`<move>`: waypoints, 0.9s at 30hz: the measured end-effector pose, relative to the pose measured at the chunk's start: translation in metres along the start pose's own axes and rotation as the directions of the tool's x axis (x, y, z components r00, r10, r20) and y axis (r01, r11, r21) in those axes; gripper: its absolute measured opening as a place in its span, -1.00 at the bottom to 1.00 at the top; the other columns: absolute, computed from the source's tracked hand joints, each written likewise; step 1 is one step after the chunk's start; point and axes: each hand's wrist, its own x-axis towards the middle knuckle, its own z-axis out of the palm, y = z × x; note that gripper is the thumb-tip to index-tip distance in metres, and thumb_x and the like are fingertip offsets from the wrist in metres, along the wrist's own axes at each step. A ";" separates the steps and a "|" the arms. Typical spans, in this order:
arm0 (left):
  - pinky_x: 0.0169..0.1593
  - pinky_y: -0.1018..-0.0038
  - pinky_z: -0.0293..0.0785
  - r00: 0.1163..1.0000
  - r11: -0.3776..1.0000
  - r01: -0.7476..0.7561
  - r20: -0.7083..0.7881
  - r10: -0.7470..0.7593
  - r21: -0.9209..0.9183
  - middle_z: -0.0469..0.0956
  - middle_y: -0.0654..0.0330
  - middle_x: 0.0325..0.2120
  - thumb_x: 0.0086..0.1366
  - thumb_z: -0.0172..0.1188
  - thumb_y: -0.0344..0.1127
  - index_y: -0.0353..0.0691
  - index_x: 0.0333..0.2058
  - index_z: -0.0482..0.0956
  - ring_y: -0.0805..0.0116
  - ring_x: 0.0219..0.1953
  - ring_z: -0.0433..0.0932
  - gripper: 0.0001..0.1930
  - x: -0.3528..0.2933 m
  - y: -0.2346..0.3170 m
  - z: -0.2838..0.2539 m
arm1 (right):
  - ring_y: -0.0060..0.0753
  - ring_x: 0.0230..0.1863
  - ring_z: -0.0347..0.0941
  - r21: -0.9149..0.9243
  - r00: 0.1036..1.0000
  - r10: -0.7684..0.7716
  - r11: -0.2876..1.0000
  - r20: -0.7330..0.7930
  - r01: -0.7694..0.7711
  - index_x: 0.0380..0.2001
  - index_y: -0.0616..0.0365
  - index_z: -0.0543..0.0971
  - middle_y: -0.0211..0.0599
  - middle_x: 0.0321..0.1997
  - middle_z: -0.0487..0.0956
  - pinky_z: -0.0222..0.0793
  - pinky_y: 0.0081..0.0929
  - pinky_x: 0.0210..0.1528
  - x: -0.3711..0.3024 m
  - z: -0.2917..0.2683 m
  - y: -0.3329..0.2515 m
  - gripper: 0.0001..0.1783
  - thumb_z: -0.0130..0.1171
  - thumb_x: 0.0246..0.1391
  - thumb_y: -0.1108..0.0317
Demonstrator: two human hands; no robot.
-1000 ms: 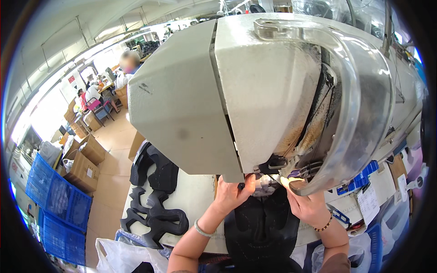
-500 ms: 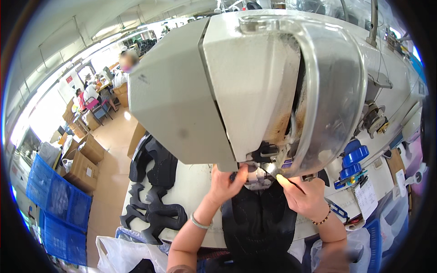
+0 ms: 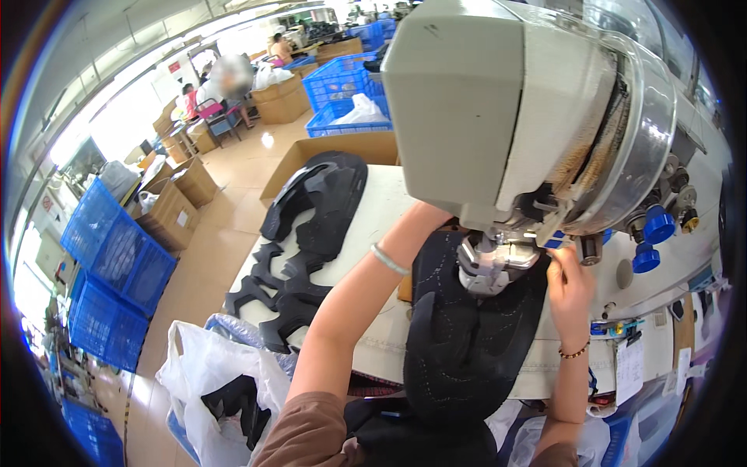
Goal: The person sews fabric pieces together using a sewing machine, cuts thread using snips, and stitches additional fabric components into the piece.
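A large light-grey sewing machine (image 3: pixel 459 101) reaches over the table, with its metal sewing head (image 3: pixel 494 268) low over a black stitched piece (image 3: pixel 459 350). This piece has a rounded near end and rows of pale stitching. My left forearm stretches to the far side, and my left hand (image 3: pixel 433 214) is mostly hidden behind the machine, its fingers out of sight. At the piece's right edge, beside the sewing head, my right hand (image 3: pixel 570 288) has its fingers bent and closed on the edge; the fingertips are partly hidden.
Black cut pieces (image 3: pixel 299 272) lie along the table's left side, beside a cardboard box (image 3: pixel 373 148). A white plastic bag (image 3: pixel 187 366) with black pieces stands below. Blue crates (image 3: pixel 117 265) are at left. Blue knobs (image 3: pixel 657 226) stick out at right. People sit far back.
The view has swung left, so the machine appears further right. My left hand has gone from the near side of the sewing head to behind the machine. My right hand has drawn away from the needle area.
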 end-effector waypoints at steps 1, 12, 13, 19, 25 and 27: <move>-0.09 0.33 0.40 0.999 0.969 -0.032 -0.023 0.039 0.244 0.53 0.02 -0.29 0.21 0.14 -0.33 -0.35 -0.12 0.49 0.31 -0.22 0.48 -0.71 0.002 0.024 -0.003 | -0.41 -0.63 0.26 -0.076 0.996 0.084 0.994 0.016 -0.083 -0.41 0.22 0.43 -0.25 -0.55 0.41 0.16 -0.48 -0.56 -0.009 0.004 0.021 -0.93 0.04 0.10 0.44; -0.14 0.20 0.30 0.848 0.569 0.358 -0.513 0.134 0.740 0.49 -0.21 -0.32 0.31 -0.07 -0.19 -0.43 -0.29 0.45 -0.12 -0.20 0.44 -0.66 0.011 0.032 -0.153 | -0.50 -0.38 0.28 0.095 0.968 0.237 0.969 -0.080 -0.229 -0.18 0.24 0.38 -0.24 -0.11 0.37 0.20 -0.71 -0.52 0.000 -0.002 0.021 -0.62 -0.01 -0.18 0.66; -0.14 0.18 0.30 0.826 0.463 0.448 -0.553 0.113 0.765 0.48 -0.23 -0.32 0.31 -0.07 -0.19 -0.45 -0.30 0.44 -0.15 -0.20 0.43 -0.65 0.005 0.011 -0.171 | -0.53 -0.42 0.29 0.128 0.969 0.186 0.978 -0.163 -0.166 -0.21 0.24 0.40 -0.25 -0.21 0.41 0.19 -0.71 -0.54 0.002 -0.003 0.012 -0.67 0.00 -0.15 0.66; -0.04 0.17 0.37 0.693 0.215 0.719 -0.703 -0.157 0.661 0.46 -0.35 -0.20 0.17 0.14 -0.14 -0.54 -0.20 0.40 -0.23 -0.12 0.46 -0.54 -0.041 -0.067 -0.230 | -0.57 -0.67 0.34 0.254 0.952 0.064 0.956 0.300 -0.145 -0.46 0.13 0.48 -0.40 -0.55 0.46 0.18 -0.65 -0.64 -0.017 -0.011 -0.056 -0.92 0.19 -0.06 0.49; -0.16 0.25 0.43 0.906 -0.100 0.419 -0.410 0.100 0.902 0.52 -0.05 -0.41 0.16 0.17 -0.12 -0.34 -0.33 0.41 0.04 -0.19 0.51 -0.65 -0.060 0.000 -0.138 | -0.30 -0.47 0.46 -0.087 0.811 0.046 0.996 0.584 0.007 -0.16 0.25 0.46 -0.27 -0.35 0.42 0.33 -0.44 -0.53 -0.056 0.018 -0.061 -0.39 0.26 -0.13 -0.04; -0.15 0.23 0.44 0.876 0.180 0.411 -0.332 -0.351 0.894 0.55 -0.03 -0.39 0.18 0.11 0.02 -0.32 -0.36 0.48 0.06 -0.27 0.55 -0.57 -0.091 0.041 -0.081 | -0.28 -0.41 0.47 -0.138 0.788 0.065 0.990 0.612 0.025 -0.09 0.28 0.43 -0.27 -0.29 0.40 0.36 -0.42 -0.52 -0.060 0.021 -0.055 -0.28 0.22 -0.13 -0.14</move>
